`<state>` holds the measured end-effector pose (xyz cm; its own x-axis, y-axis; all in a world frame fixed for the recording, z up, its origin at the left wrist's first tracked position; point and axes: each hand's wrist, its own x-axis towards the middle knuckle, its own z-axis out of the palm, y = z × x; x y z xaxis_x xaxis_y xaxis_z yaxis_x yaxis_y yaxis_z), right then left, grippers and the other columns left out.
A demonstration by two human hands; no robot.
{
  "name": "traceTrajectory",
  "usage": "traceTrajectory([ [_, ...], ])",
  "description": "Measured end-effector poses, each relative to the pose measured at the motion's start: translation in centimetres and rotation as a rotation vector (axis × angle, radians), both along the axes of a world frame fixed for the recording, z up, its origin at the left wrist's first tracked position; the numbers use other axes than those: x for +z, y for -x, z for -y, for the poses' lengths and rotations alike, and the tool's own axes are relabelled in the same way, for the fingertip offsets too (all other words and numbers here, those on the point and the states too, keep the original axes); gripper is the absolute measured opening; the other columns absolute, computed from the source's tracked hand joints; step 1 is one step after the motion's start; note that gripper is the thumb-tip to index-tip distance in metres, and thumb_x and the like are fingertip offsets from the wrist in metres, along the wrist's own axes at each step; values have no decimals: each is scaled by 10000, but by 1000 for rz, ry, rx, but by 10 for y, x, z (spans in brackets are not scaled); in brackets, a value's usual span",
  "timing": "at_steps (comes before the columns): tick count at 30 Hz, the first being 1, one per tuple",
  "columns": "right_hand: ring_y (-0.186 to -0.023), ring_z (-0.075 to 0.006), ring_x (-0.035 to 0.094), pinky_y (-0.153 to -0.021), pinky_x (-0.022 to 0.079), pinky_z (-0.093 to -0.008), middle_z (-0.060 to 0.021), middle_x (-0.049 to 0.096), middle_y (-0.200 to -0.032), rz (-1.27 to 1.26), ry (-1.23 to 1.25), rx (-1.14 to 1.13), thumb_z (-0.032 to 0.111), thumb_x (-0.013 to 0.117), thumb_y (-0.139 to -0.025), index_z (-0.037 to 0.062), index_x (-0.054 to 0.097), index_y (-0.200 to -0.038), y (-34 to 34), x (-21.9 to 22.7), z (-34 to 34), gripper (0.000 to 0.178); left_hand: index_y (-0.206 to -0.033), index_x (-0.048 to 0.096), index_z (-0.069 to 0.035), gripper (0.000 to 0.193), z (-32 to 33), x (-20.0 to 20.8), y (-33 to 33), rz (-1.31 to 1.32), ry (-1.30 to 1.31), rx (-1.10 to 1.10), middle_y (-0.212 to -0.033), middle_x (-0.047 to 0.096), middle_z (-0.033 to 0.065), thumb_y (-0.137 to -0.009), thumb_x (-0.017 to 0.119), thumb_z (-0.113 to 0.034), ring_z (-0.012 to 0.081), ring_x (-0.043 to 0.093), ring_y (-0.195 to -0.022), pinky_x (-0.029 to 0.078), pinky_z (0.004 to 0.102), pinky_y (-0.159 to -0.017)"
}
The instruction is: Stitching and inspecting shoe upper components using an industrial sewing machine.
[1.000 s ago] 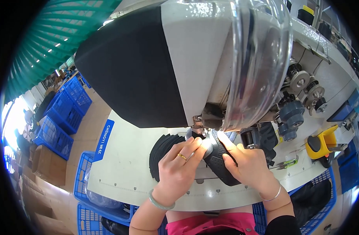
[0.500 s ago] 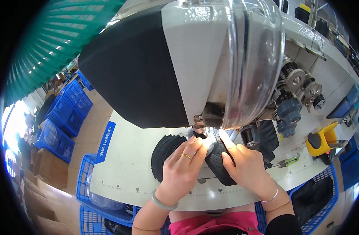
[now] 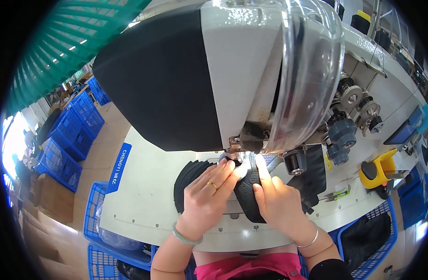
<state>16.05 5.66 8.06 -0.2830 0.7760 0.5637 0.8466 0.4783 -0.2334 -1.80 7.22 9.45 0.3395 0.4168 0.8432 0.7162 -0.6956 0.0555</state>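
Under the needle area [image 3: 235, 151] of a large sewing machine [image 3: 242, 56] lies a black perforated piece [image 3: 247, 198] that looks like a shoe upper. My left hand [image 3: 207, 193] presses its left side, fingers close together with their tips by the presser foot. On the other edge my right hand [image 3: 280, 200] grips the piece, index finger stretched toward the needle and thumb bent alongside. The fingertips are washed out by the machine's lamp. A fanned stack of black curved pieces [image 3: 188, 184] rests left of my left hand.
Right of my hands are green-handled thread snips [image 3: 336, 193] and a yellow tape dispenser [image 3: 379, 172]. Blue baskets [image 3: 95, 210] stand below the table's left edge, and another blue basket [image 3: 392, 233] holds black pieces at the right. A green ribbed guard [image 3: 69, 51] hangs upper left.
The whole view has shifted slightly. The lower end of the black piece has swung a little left, and both hands have moved along with it, keeping their hold.
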Motion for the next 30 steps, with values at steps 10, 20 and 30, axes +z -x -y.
traceTrajectory([
  [10, -442, -244, 566, -382, 443, -334, -80, 509, -635, 32, -1, -19, 259, 588, -896, 66, 581, -946, 2, 0, -2, 199, -858, 695, 7, 181, 1, 9, -5, 373, 346, -8, -864, 694, 124, -696, 665, 83, 257, 682, -768, 548, 304, -696],
  [20, -435, -249, 562, -374, 438, -341, -80, 505, -608, 17, 24, -3, 249, 580, -894, 66, 562, -854, 0, 4, -2, 188, -837, 689, 11, 214, -4, 0, -1, 51, -27, -32, -912, 679, 121, -637, 647, 74, 271, 681, -791, 562, 313, -670],
  [30, -439, -268, 517, -421, 422, -379, -84, 475, -598, 29, 40, -69, 239, 577, -888, 8, 447, -1349, 9, 2, 1, 532, -846, 686, 14, 236, -8, 2, 0, 29, -43, -57, -913, 676, 120, -620, 630, 55, 270, 679, -814, 563, 324, -723],
])
